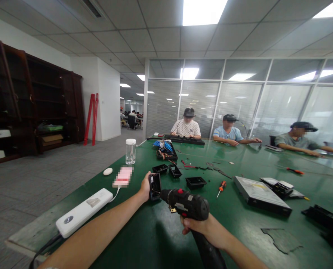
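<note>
Odds and ends are lying on a green table (pixel 247 227)

On the view's clock face, a lidded clear jar (pixel 130 152) is standing at eight o'clock, near a small white oval object (pixel 107 171) and a blurred pink item (pixel 123 176). Farther out, a long white device (pixel 80 215) is trailing a black cable (pixel 44 247). A dark wooden cabinet (pixel 78 102) and red poles (pixel 89 119) are standing at nine. At one, a ceiling light (pixel 204 12) is glowing. One co-worker in light blue (pixel 224 133) and another in grey-green (pixel 286 141) are sitting at three. A silver disc drive (pixel 260 194) is lying at four.
</note>
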Demonstrator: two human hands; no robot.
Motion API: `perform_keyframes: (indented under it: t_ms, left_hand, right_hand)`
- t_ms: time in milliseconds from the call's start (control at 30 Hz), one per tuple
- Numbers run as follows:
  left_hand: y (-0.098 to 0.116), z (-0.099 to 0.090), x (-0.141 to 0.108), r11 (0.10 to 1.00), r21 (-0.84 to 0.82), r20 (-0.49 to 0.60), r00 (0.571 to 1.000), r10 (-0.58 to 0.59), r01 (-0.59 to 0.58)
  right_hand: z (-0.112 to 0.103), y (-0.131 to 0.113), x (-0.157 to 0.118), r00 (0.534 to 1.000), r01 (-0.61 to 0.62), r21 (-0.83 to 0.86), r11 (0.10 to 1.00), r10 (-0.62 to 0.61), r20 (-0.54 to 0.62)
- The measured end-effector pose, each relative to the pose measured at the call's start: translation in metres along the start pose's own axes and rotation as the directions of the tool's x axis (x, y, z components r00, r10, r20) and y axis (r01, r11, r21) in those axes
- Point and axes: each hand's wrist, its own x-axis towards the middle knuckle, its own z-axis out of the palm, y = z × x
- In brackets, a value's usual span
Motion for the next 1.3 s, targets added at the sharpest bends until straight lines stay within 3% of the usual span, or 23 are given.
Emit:
perform_keyframes:
  t_ms: [333,700,1300]
  left_hand:
    - [0.000,0.001,0.000,1.000,-0.010,-0.020,1.000,-0.011,0.011]
    - [0.003,0.002,-0.004,0.998,0.011,0.171,0.983,-0.061,0.060]
    - [0.006,0.002,-0.011,0.993,0.025,0.245,0.962,-0.120,0.117]
  right_hand:
    - [0.002,-0.002,0.000,1.000,0.005,0.019,1.000,-0.005,0.007]
    - [0.002,-0.003,0.000,1.000,-0.007,0.010,1.000,0.007,-0.005]
    - [0.003,-0.006,0.000,0.999,-0.010,0.006,1.000,0.011,-0.036]
